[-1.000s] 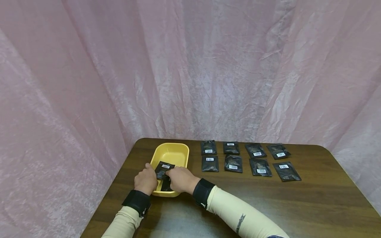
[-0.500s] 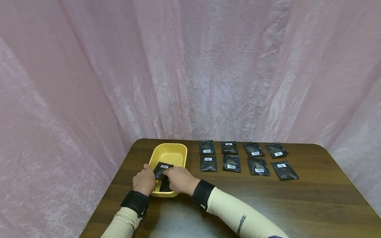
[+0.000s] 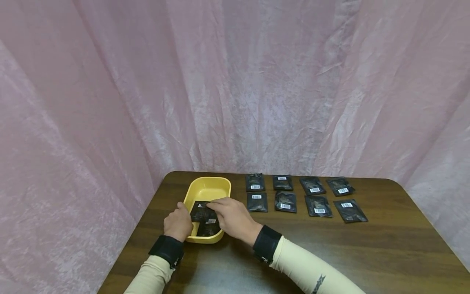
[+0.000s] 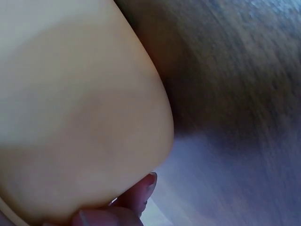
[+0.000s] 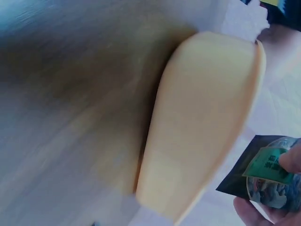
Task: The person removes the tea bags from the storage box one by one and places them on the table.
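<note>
Black sachet [image 3: 201, 210] over yellow tray [image 3: 209, 188], pinched by right hand [image 3: 235, 218] fingers. Second sachet [image 3: 207, 228] lies inside tray. Left hand [image 3: 178, 224] curls on near-left rim, apparently steadying. Eight sachets [image 3: 286, 201] in rows on desk [image 3: 367, 253]

Smooth matt yellow plastic tray [image 3: 225, 191]; glossy black foil packets [image 3: 319, 206]; dark wood-grain table [image 3: 367, 249], lower frame; crinkled pink cloth backdrop [image 3: 235, 81].

No wording can be read: the black sachets [image 3: 285, 201] carry white barcode stickers (too small to make out), one sachet [image 5: 265, 176] a blurred green label.
</note>
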Demonstrator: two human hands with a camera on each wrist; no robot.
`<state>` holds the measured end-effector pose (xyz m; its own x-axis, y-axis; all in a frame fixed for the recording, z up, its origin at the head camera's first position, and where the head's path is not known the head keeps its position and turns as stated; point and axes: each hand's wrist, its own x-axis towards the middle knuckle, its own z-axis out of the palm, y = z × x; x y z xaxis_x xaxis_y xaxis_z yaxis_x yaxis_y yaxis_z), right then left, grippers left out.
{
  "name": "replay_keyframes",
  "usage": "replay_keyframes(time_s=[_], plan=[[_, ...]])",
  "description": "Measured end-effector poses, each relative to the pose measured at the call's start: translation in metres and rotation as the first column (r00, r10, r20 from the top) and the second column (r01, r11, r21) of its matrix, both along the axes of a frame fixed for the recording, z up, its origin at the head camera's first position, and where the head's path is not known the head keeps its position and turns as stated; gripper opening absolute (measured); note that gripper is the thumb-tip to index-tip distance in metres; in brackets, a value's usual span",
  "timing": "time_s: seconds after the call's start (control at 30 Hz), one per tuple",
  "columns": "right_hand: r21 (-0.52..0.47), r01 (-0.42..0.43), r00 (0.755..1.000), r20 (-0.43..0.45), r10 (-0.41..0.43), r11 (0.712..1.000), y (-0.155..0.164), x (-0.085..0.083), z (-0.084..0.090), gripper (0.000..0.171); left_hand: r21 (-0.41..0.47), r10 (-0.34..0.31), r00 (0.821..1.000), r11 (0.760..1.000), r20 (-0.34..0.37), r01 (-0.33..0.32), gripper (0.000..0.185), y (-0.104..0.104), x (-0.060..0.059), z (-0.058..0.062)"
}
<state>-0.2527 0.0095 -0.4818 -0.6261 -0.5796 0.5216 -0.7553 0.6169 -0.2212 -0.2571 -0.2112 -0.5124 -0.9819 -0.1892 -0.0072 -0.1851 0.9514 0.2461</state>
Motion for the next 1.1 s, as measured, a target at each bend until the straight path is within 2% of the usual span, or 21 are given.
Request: replay_keyframes(time_s=[0.1, 0.2, 0.3, 0.43, 0.6, 0.8, 1.1], plan=[[-0.065, 0.049, 0.999, -0.009, -0.050, 0.997, 0.018, 0.003, 0.002, 0.033, -0.006, 0.000, 1.000, 1.000, 0.002, 0.000, 0.031, 0.000, 0.000, 0.000], [-0.095, 0.128, 0.991, 0.040, -0.125, 0.987, 0.039, 0.007, 0.002, 0.034, -0.015, -0.009, 1.000, 1.000, -0.016, 0.008, 0.029, 0.000, 0.000, -0.001], [-0.084, 0.205, 0.974, 0.121, -0.194, 0.975, 0.056, 0.013, 0.000, 0.036, -0.020, -0.013, 0.999, 1.000, -0.030, 0.012, 0.026, -0.001, -0.001, 0.000], [-0.003, 0.264, 0.950, 0.175, -0.259, 0.965, 0.073, 0.021, -0.004, 0.036, -0.013, -0.011, 1.000, 1.000, -0.021, 0.011, 0.025, -0.002, -0.001, 0.001], [0.107, 0.278, 0.937, 0.189, -0.294, 0.955, 0.084, 0.030, -0.010, 0.034, -0.006, -0.007, 1.000, 1.000, -0.006, 0.007, 0.028, -0.004, -0.001, 0.002], [0.215, 0.274, 0.905, 0.272, -0.327, 0.937, 0.090, 0.038, -0.017, 0.038, -0.009, -0.012, 1.000, 1.000, 0.005, 0.013, 0.030, -0.006, -0.002, 0.000], [0.352, 0.187, 0.883, 0.348, -0.314, 0.917, 0.091, 0.037, -0.027, 0.037, -0.013, -0.009, 0.999, 1.000, 0.051, 0.009, 0.034, -0.005, -0.004, 0.001]])
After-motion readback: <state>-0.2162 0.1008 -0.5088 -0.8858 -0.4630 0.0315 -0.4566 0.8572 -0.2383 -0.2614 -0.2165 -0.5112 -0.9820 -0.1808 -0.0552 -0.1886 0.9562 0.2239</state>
